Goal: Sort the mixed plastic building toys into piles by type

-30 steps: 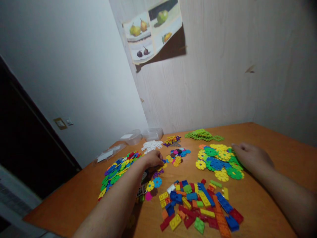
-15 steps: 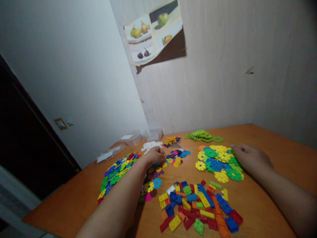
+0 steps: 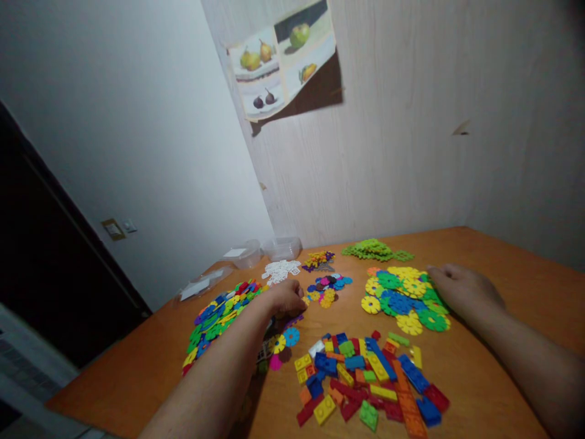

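Small flower discs (image 3: 329, 290) lie mid-surface just beyond the left hand (image 3: 286, 297), its curled fingers' hold impossible to tell, while the right hand (image 3: 464, 289) rests loosely open against larger discs (image 3: 402, 297) behind scattered bricks (image 3: 368, 378).

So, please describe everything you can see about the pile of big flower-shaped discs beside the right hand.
The pile of flower discs lies flat on the orange table. The discs look like plastic, with notched edges and small centre holes, in yellow, green, blue and a little orange, overlapping loosely. The right hand rests palm down against the pile's right edge, covering a few green ones.
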{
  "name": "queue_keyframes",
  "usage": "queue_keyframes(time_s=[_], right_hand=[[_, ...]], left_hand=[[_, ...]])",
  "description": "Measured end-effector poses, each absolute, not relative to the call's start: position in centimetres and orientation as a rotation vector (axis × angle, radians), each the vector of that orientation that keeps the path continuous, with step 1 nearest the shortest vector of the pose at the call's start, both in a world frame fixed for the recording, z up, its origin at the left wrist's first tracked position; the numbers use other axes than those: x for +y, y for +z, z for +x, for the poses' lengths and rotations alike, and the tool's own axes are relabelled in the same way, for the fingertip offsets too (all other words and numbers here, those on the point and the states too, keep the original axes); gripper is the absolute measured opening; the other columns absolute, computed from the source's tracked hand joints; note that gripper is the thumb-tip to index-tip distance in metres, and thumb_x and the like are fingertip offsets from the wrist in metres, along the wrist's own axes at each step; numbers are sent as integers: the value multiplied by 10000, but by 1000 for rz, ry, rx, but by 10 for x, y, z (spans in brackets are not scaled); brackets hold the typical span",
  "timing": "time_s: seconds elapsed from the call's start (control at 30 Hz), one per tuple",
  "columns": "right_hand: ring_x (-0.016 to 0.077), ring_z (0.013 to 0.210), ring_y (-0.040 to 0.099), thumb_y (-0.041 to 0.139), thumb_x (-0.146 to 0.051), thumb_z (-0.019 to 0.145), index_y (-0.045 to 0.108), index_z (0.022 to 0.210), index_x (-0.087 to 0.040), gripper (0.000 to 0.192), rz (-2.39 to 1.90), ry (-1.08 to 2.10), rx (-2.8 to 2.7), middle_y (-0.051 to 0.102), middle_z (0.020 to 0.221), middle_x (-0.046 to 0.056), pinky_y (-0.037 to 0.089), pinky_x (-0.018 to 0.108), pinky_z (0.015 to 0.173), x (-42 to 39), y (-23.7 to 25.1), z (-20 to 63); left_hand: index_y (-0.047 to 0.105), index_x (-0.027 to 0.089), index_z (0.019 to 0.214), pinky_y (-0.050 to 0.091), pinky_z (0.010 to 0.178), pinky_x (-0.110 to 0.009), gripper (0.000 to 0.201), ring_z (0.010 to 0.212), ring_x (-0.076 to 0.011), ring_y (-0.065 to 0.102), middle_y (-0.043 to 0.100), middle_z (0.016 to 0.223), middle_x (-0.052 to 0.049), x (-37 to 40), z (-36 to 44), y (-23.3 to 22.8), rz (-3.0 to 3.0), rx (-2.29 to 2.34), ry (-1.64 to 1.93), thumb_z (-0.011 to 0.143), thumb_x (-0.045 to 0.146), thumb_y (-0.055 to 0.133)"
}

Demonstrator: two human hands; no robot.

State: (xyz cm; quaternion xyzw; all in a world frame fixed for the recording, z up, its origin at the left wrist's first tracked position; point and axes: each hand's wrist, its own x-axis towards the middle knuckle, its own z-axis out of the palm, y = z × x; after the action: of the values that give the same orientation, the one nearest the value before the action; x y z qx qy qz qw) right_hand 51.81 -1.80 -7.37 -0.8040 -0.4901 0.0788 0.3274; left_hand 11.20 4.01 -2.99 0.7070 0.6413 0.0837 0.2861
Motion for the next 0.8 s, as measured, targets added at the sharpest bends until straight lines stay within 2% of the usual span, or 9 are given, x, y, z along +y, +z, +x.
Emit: queue_keyframes(time_s=[0.23,0.4,0.6,0.8], right_hand=[[228,673,601,375,-656,908,582,695,-247,506,-2112,209,-1309,656,701,56,319,304,568,-14,-77,520],[223,676,593,370,-658,913,570,694,-248,506,-2120,212,-1310,649,703,49,308,308,563,-15,-76,520],[215,642,577,396,-653,899,578,689,-242,497,-2109,207,-1293,650,686,52,288,297,555,-15,-77,520],[223,662,596,380,-657,903,589,689,-246,509,-2110,196,-1302,650,688,53,313,297,556,-15,-79,520]], left_hand=[[582,180,766,346,485,-197,193,534,-101,502,574,616,39,48,115,-21,1881,1671,367,649,184,737],[591,173,829,396,539,-201,176,593,-105,536,596,680,23,62,119,-18,1905,1708,471,724,232,720],[648,171,714,431,630,-226,159,690,-136,570,638,702,15,60,97,-14,2031,1783,308,600,115,743],[689,195,656,416,615,-253,129,676,-165,579,640,654,3,55,89,-12,2098,1910,121,625,274,786]])
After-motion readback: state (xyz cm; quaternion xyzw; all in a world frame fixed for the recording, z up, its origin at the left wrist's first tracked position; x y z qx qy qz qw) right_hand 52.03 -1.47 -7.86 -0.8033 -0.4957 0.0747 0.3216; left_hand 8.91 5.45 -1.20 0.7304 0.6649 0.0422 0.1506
